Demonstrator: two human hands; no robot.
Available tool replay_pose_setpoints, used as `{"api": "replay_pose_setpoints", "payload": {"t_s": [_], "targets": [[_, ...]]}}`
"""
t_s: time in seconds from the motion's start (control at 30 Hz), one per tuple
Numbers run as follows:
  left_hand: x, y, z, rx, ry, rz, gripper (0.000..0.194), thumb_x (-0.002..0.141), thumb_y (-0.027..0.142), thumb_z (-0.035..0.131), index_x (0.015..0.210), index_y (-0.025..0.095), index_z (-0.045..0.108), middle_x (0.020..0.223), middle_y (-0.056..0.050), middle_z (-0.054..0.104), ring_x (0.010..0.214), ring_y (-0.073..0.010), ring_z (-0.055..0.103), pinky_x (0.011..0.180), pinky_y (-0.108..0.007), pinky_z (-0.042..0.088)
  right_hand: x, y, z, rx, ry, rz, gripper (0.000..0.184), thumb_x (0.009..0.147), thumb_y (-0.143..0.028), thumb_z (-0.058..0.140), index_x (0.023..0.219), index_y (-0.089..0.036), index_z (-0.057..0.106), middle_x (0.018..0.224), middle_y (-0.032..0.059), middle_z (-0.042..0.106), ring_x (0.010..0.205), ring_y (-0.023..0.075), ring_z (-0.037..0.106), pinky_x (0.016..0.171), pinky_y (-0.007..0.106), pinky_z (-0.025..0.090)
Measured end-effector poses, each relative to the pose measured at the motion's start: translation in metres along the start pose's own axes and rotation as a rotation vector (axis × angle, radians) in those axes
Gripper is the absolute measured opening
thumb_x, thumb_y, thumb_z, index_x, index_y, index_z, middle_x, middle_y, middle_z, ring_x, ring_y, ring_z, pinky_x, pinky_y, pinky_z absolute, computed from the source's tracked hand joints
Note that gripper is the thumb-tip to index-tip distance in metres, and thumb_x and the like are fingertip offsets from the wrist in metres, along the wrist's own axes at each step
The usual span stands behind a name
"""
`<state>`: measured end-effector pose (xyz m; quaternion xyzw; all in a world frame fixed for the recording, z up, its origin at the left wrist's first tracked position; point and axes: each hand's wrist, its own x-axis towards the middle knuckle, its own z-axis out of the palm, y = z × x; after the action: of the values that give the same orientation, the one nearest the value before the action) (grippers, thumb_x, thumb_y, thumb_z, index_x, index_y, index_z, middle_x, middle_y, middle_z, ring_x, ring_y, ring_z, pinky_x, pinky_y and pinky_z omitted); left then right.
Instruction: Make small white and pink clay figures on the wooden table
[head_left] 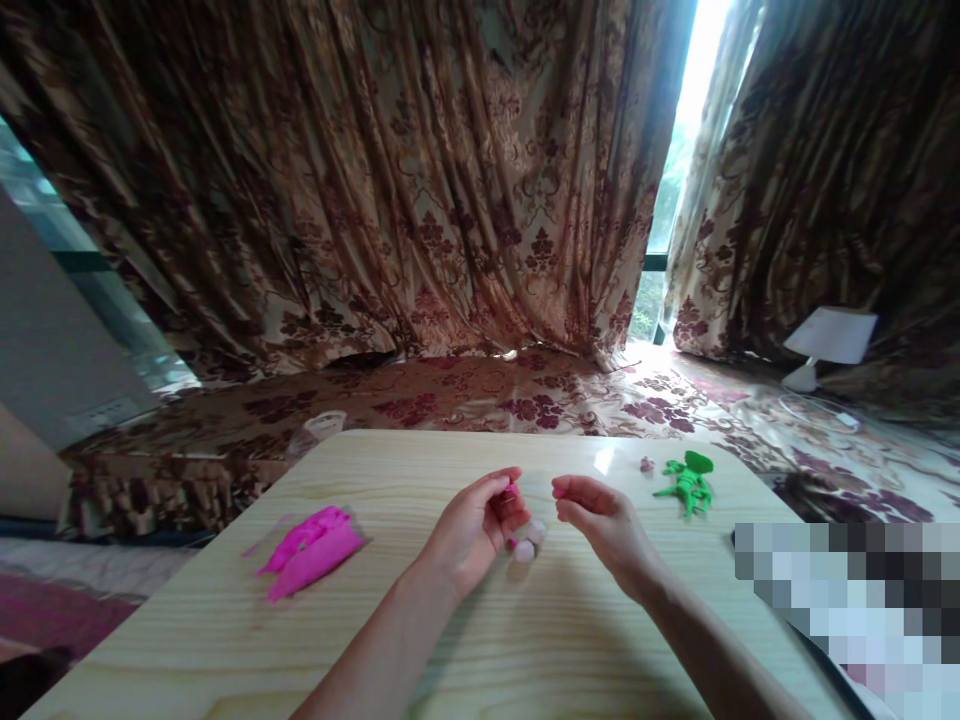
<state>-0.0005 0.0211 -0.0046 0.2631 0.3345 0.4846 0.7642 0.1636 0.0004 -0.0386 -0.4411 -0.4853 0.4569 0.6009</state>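
Observation:
Above the middle of the table, my left hand [476, 530] is closed, a small bit of bright pink clay [511, 490] pinched at its fingertips. My right hand [600, 520] faces it a short way off, thumb and forefinger pinching another tiny pink piece [559, 492]. Below and between the hands lie pale pinkish-white balls [524, 551], partly hidden by my left hand. On the left side rests a large lump of pink modelling clay [315, 548] on its wrapper.
A green clay-like figure [688, 484] lies at the table's right back, beside a small pinkish piece [646, 464]. A clear plastic container [319, 428] stands past the back left edge. Beyond are a white lamp [831, 338] and patterned curtains [450, 180].

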Motion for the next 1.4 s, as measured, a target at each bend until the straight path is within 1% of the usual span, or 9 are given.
{"api": "replay_pose_setpoints", "payload": {"t_s": [0.13, 0.33, 0.43, 0.53, 0.7, 0.87, 1.07, 1.27, 1.4], "targets": [[0.002, -0.002, 0.0, 0.015, -0.005, -0.045, 0.017, 0.078, 0.016, 0.055, 0.092, 0.009, 0.06, 0.065, -0.002, 0.057, 0.054, -0.0073, 0.055, 0.054, -0.02, 0.05, -0.002, -0.006, 0.002, 0.041, 0.012, 0.029, 0.028, 0.065, -0.034, 0.071, 0.086, -0.015, 0.069, 0.076, 0.0029, 0.066, 0.067, 0.0142, 0.058, 0.064, 0.029, 0.05], [-0.003, -0.007, 0.001, 0.075, -0.103, -0.103, 0.018, 0.077, 0.019, 0.057, 0.093, 0.01, 0.06, 0.07, -0.004, 0.06, 0.061, -0.0103, 0.059, 0.06, -0.024, 0.051, -0.003, -0.012, 0.0, 0.227, 0.001, 0.106, 0.03, 0.072, -0.035, 0.066, 0.092, -0.012, 0.068, 0.078, 0.0072, 0.066, 0.074, 0.0169, 0.06, 0.071, 0.032, 0.05], [-0.005, -0.009, 0.002, 0.126, -0.114, -0.077, 0.019, 0.074, 0.015, 0.059, 0.093, 0.012, 0.06, 0.069, -0.004, 0.061, 0.063, -0.0112, 0.06, 0.063, -0.024, 0.051, -0.002, -0.011, -0.002, 0.238, 0.0, 0.082, 0.028, 0.069, -0.025, 0.068, 0.096, -0.015, 0.067, 0.086, 0.0067, 0.066, 0.083, 0.0179, 0.059, 0.076, 0.032, 0.049], [-0.005, -0.01, 0.002, 0.164, -0.121, -0.04, 0.02, 0.073, 0.011, 0.059, 0.093, 0.013, 0.059, 0.068, -0.004, 0.061, 0.06, -0.0105, 0.06, 0.062, -0.023, 0.05, -0.001, -0.01, -0.002, 0.208, 0.003, 0.046, 0.033, 0.064, -0.018, 0.071, 0.097, -0.017, 0.067, 0.09, 0.0052, 0.067, 0.084, 0.0176, 0.058, 0.075, 0.031, 0.049], [-0.005, -0.011, 0.002, 0.189, -0.109, -0.016, 0.018, 0.072, 0.012, 0.06, 0.089, 0.012, 0.06, 0.066, -0.003, 0.06, 0.057, -0.0097, 0.059, 0.06, -0.023, 0.049, -0.001, -0.01, -0.001, 0.194, 0.002, 0.059, 0.033, 0.067, -0.024, 0.071, 0.099, -0.016, 0.067, 0.091, 0.0066, 0.068, 0.084, 0.0192, 0.06, 0.075, 0.033, 0.05], [-0.006, -0.014, 0.006, 0.321, -0.072, 0.061, 0.021, 0.069, 0.023, 0.066, 0.087, 0.013, 0.061, 0.062, -0.002, 0.059, 0.052, -0.01, 0.056, 0.051, -0.021, 0.044, -0.004, -0.013, 0.001, 0.199, -0.015, 0.1, 0.032, 0.068, -0.03, 0.071, 0.097, -0.015, 0.067, 0.09, 0.0074, 0.069, 0.083, 0.019, 0.061, 0.079, 0.034, 0.049], [-0.009, -0.019, 0.01, 0.518, -0.091, 0.141, 0.028, 0.069, 0.031, 0.066, 0.089, 0.012, 0.063, 0.059, -0.002, 0.058, 0.048, -0.0084, 0.052, 0.045, -0.019, 0.04, -0.007, -0.013, 0.006, 0.166, -0.013, 0.086, 0.029, 0.067, -0.034, 0.072, 0.089, -0.015, 0.069, 0.08, 0.0055, 0.069, 0.071, 0.0162, 0.062, 0.073, 0.033, 0.05], [-0.005, -0.026, 0.01, 0.594, -0.072, 0.327, 0.028, 0.063, 0.029, 0.07, 0.085, 0.014, 0.062, 0.06, 0.0, 0.057, 0.048, -0.0094, 0.052, 0.045, -0.02, 0.042, -0.009, -0.012, 0.011, 0.192, -0.056, 0.086, 0.027, 0.067, -0.036, 0.071, 0.084, -0.015, 0.07, 0.079, 0.0058, 0.069, 0.073, 0.0174, 0.062, 0.073, 0.033, 0.05], [-0.003, -0.027, 0.007, 0.609, -0.059, 0.387, 0.022, 0.065, 0.029, 0.068, 0.081, 0.015, 0.062, 0.058, 0.001, 0.056, 0.046, -0.0085, 0.051, 0.043, -0.019, 0.04, -0.01, -0.013, 0.012, 0.196, -0.073, 0.096, 0.026, 0.068, -0.036, 0.07, 0.084, -0.015, 0.07, 0.08, 0.0059, 0.069, 0.072, 0.0164, 0.062, 0.072, 0.031, 0.049]]}}
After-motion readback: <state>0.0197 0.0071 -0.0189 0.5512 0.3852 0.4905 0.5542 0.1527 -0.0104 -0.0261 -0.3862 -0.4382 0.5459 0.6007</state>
